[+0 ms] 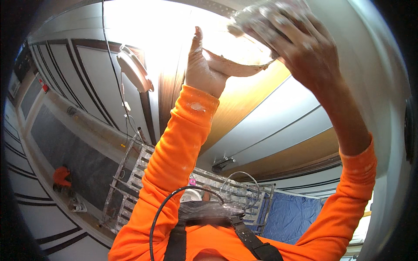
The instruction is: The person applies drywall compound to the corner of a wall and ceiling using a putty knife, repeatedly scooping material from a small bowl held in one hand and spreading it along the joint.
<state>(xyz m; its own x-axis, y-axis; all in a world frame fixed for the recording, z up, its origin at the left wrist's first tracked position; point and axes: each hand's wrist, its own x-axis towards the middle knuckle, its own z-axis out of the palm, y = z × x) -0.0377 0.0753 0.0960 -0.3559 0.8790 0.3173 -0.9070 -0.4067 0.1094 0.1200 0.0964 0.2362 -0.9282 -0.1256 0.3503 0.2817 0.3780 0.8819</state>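
Observation:
Raised overhead, my left hand [204, 71] grips a shallow, curved-rimmed bowl [244, 68] with the thumb pointing up; its fingers are hidden behind the bowl. Bright light washes out the bowl's far side and contents. To its right, my right hand [302, 50] is closed, fingers bent round something blurred and smeared with white, too unclear to name. That hand is close to the bowl's right end and near the pale ceiling or wall surface [370, 56]. White powdery residue covers both hands, and a patch marks my left orange sleeve [174, 135].
Below me is a splattered slatted scaffold platform [209, 176] with a white bucket [190, 195]. A round lamp [134, 69] and a cable [104, 35] hang at left. A person in orange [62, 176] is down on the floor; a blue sheet [289, 217] lies right.

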